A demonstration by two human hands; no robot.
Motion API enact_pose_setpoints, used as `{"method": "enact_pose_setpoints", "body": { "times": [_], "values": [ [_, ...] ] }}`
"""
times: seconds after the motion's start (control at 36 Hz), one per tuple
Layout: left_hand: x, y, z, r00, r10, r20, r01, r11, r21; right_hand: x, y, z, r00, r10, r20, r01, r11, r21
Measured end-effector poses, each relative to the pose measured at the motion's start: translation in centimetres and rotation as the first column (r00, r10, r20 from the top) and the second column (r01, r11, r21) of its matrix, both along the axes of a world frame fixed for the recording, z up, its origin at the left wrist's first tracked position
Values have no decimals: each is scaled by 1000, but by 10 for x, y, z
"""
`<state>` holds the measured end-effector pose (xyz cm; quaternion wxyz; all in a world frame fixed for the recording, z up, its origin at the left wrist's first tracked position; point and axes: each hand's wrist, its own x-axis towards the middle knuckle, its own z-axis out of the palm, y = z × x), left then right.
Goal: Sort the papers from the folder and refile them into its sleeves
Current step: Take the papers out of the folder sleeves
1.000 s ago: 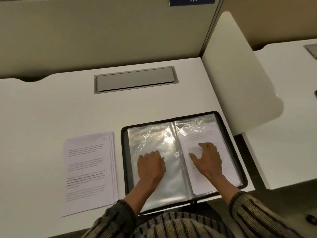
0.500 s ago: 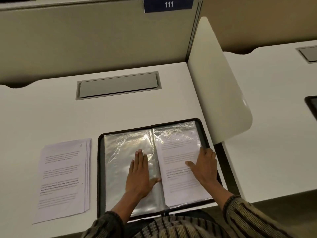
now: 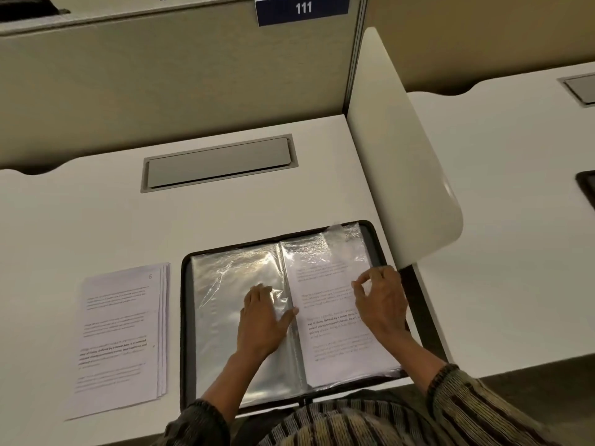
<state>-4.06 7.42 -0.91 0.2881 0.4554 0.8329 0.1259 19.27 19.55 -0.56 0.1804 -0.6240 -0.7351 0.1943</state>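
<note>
- The black-rimmed folder of clear plastic sleeves [image 3: 188, 317] lies open right under your hands, at the near edge of the white desk [image 3: 80, 220], with its spine running away from you.
- Your left hand [image 3: 260, 320] is released: fingers straight, palm pressing flat on the empty left-hand sleeve [image 3: 219, 317], thumb reaching towards the spine.
- Your right hand [image 3: 381, 304] is curled, thumb and forefinger pinching the film of the right-hand sleeve [image 3: 322, 262] near its outer edge. A printed white sheet [image 3: 335, 349] lies inside that sleeve.
- The next move, I judge, turns on this: the loose stack of printed white papers [image 3: 119, 336] lies just left of the folder, its long axis parallel to the spine — so your left hand is the nearer one.
- Several things are hard to make out. You cannot tell whether the pinch catches the film alone or the sheet as well. The right-hand sleeve's far corner is a blur, and the print is unreadable.
- Your striped knitted jumper [image 3: 354, 423] cuts off part of the folder's near edge.
</note>
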Motion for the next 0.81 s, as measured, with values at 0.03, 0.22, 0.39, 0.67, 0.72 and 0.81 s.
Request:
{"method": "enact_pose_setpoints", "body": {
  "times": [0.03, 0.22, 0.39, 0.67, 0.72, 0.81],
  "values": [
    [3, 3, 8, 998, 38, 39, -40, 999, 33, -3, -3, 4, 998, 39, -57, -40, 999, -7],
    [32, 25, 71, 931, 141, 336, -184, 978, 98, -43, -36, 25, 900, 261, -350, -305, 950, -74],
    [14, 24, 79, 926, 259, 274, -306, 941, 145, -77, -54, 40, 785, 289, -548, -395, 915, -84],
    [-84, -7, 65, 865, 465, 189, -484, 873, 67, -82, -46, 28, 842, 296, -450, -416, 888, -194],
    [-104, -14, 60, 879, 472, 72, -474, 880, 18, -75, -41, 11, 900, 347, -265, -403, 893, -199],
    [-126, -23, 53, 878, 477, -39, -479, 877, -36, -64, -33, -4, 922, 384, -46, -378, 870, -318]
  ]
}}
